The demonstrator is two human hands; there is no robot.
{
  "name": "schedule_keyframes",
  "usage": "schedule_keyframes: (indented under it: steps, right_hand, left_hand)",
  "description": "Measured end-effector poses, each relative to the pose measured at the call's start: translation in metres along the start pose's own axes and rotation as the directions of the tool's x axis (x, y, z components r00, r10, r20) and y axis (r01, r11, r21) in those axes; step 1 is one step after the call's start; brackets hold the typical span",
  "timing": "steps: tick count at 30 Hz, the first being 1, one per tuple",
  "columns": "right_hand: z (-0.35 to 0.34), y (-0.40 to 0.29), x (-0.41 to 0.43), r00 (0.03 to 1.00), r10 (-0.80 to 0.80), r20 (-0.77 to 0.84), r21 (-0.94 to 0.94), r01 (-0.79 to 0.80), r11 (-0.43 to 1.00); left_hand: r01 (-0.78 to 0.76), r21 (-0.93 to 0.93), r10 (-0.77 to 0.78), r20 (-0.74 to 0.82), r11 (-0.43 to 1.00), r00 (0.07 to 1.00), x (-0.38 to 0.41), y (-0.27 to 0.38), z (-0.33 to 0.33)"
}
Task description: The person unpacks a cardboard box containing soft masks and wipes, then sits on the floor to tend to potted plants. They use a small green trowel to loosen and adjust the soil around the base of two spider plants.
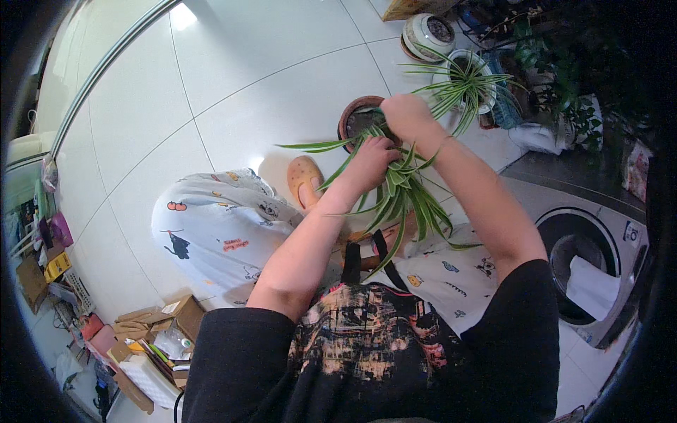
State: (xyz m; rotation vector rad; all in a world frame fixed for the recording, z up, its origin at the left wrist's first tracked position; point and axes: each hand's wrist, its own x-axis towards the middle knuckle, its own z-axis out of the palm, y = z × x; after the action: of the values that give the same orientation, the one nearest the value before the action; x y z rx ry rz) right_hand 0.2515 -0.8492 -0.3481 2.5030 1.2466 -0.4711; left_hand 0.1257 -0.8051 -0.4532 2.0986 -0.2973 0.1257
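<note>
A spider plant [404, 185] with green, pale-edged leaves grows in a round terracotta pot [346, 119] on the floor before me. Its leaves spill over the near side of the pot towards my lap. My left hand [374, 158] lies over the base of the leaves, fingers curled around them at the near rim. Above it, at the pot's right far rim, my right hand [407, 117] is closed in a fist. A thin greenish-grey object [368, 110] pokes out of that fist over the dark soil [362, 126]; most of it is hidden.
Another spider plant in a white pot [492, 95] and a pale ceramic pot [423, 37] stand beyond, at the right. A front-loading washing machine [576, 264] with a white cloth [593, 288] is at my right. Cardboard boxes [185, 317] lie at the lower left. My orange clog [302, 177] is beside the pot.
</note>
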Motion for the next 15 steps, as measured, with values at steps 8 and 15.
schedule_keyframes:
  steps: [8,15]
  right_hand:
    - [0.022,0.014,0.003,0.998,0.01,-0.054,-0.005,-0.01,1.0]
    - [0.028,0.021,-0.004,0.997,-0.022,-0.076,0.009,0.023,1.0]
  left_hand:
    - [0.026,-0.054,-0.025,0.016,0.998,1.0,-0.003,0.001,0.005]
    - [0.002,0.004,-0.002,0.032,1.0,0.999,0.002,0.001,0.005]
